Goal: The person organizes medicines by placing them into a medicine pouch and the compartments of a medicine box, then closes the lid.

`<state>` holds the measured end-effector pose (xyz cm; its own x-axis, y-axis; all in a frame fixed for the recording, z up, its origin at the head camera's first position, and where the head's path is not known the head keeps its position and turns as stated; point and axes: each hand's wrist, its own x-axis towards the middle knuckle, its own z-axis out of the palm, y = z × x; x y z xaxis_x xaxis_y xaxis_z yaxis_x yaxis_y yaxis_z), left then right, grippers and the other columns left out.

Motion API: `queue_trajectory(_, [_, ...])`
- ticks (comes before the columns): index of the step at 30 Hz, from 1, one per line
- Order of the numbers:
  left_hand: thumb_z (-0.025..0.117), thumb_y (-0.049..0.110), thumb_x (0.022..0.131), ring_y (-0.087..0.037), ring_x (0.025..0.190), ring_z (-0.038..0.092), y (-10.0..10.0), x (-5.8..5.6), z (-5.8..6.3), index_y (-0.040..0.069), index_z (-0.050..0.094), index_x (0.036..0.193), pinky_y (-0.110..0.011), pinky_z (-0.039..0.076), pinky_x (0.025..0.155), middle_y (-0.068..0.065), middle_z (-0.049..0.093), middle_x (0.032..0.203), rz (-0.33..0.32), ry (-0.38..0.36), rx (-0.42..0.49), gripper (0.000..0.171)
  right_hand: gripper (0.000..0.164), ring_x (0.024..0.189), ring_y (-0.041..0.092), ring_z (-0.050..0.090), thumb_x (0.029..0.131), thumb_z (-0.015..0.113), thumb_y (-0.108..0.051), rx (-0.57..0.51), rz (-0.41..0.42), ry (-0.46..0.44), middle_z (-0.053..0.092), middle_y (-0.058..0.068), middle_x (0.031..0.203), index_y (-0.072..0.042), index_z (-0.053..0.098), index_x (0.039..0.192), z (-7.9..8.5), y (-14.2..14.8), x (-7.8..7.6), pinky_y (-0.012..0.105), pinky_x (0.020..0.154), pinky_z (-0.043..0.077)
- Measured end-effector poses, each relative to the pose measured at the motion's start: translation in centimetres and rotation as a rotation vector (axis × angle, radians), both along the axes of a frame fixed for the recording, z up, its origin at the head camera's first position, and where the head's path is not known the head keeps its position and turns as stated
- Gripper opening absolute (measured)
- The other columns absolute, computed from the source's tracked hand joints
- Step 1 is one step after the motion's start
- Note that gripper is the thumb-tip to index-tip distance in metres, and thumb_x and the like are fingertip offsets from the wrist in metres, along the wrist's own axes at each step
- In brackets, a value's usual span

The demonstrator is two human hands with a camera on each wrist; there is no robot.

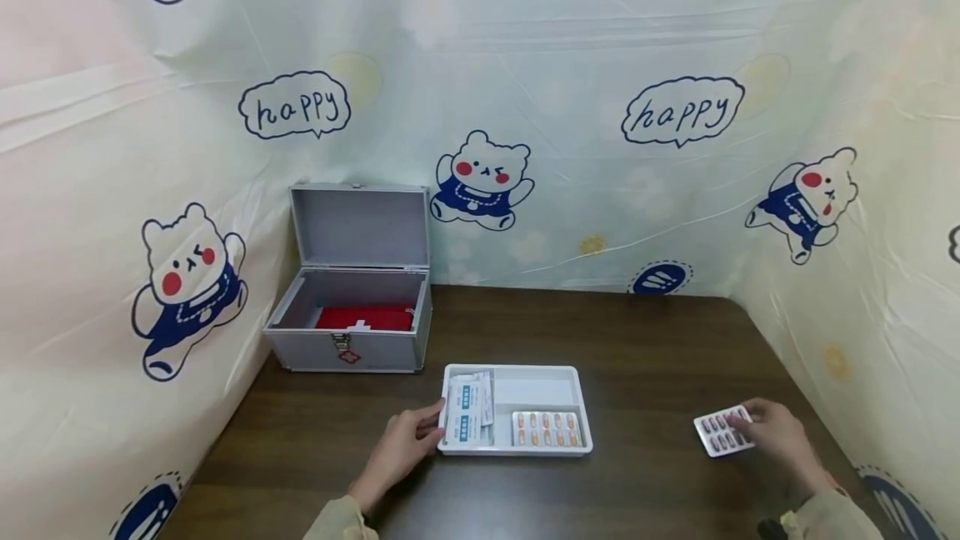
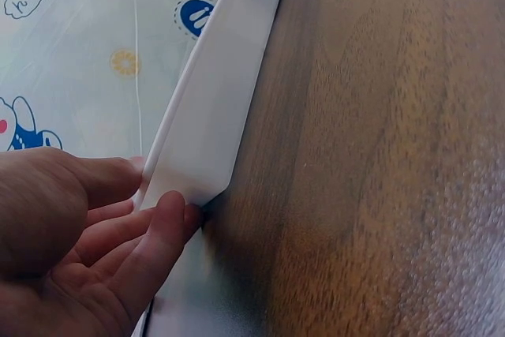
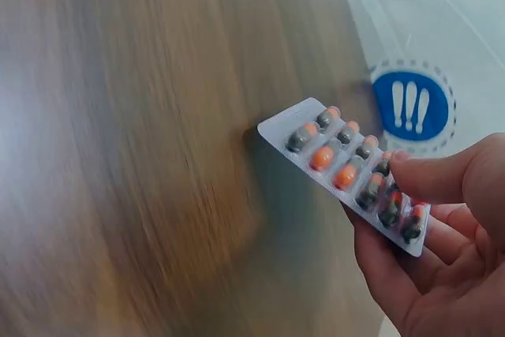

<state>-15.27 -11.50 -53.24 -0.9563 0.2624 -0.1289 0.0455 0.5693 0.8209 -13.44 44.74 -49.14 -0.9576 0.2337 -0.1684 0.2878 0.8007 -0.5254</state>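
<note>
Head view is taking in the whole brown wooden bench (image 1: 637, 340): a white, rectangular, compartmented tray (image 1: 536, 386) is sitting near the middle, and a silver-grey, hinged box (image 1: 307, 351) is standing behind it to the left, lid raised, with a red pouch bearing a white cross (image 1: 382, 317) lying inside. Only the right-wrist view is clearly showing me the orange-and-dark capsules of the held blister pack (image 3: 322, 157); the left-wrist view is giving the tray's outer wall up close.

I'm counting one tray, one box, one pouch and two blister packs, the second, a pale-orange capsule pack (image 1: 547, 430), lying in the tray's front right compartment. White, blue-printed packets (image 1: 465, 411) are overlapping in the left one, too closely for counting.

The left hand (image 1: 405, 444) is reaching in from below, its grip holding the tray's left edge between thumb and fingers. The right hand (image 1: 783, 440) is stretching far right, its grip pinching the tilted pack, thumb on top and fingers beneath, well apart from the tray.
</note>
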Motion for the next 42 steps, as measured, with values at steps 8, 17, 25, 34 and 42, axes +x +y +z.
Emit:
queue_trajectory(8, [0.071,0.009,0.091,-0.029,0.108,0.070,-0.1,0.1,-0.1,-0.001,0.054,0.140,-0.037,0.062,0.077,-0.027,0.061,0.133,0.002,0.003,0.005,0.053,0.038,0.075,0.015,0.064,0.088,0.072,-0.013,-0.074,0.048,0.083,0.071,0.030,0.100,0.014,0.061,0.113,0.3,-3.9,0.2,0.027,0.061,0.046])
queue_trajectory(17, [0.069,0.007,0.092,-0.028,0.108,0.071,-0.1,0.2,-0.3,-0.002,0.054,0.140,-0.034,0.061,0.079,-0.025,0.062,0.133,0.000,0.023,0.018,0.051,0.028,0.079,0.016,0.067,0.089,0.072,-0.011,-0.185,0.041,0.061,0.074,0.018,0.097,0.007,0.068,0.110,0.7,-8.1,0.3,0.025,0.058,0.050])
queue_trajectory(25, [0.070,0.008,0.092,-0.028,0.108,0.071,-0.1,0.3,-0.2,-0.001,0.054,0.140,-0.034,0.061,0.078,-0.025,0.062,0.133,0.003,0.016,0.021,0.051,0.025,0.073,0.014,0.065,0.088,0.073,-0.010,-0.353,0.032,0.045,0.073,0.008,0.088,0.005,0.068,0.107,1.2,-11.3,0.3,0.027,0.058,0.053])
queue_trajectory(34, [0.070,0.009,0.092,-0.027,0.108,0.070,-0.1,0.2,-0.3,0.000,0.053,0.141,-0.034,0.061,0.079,-0.024,0.062,0.134,-0.003,0.017,0.027,0.052,0.022,0.074,0.015,0.064,0.087,0.074,-0.007,-0.434,0.098,0.064,0.072,0.011,0.090,0.005,0.067,0.104,1.0,-14.8,-0.2,0.026,0.060,0.054])
queue_trajectory(42, [0.070,0.006,0.092,-0.028,0.108,0.071,-0.2,0.2,-0.5,-0.002,0.053,0.140,-0.035,0.061,0.078,-0.024,0.062,0.133,-0.004,0.030,0.028,0.052,0.024,0.075,0.015,0.062,0.088,0.073,-0.006,-0.500,0.143,0.069,0.072,0.011,0.095,0.001,0.065,0.109,0.3,-18.4,-1.2,0.026,0.060,0.052])
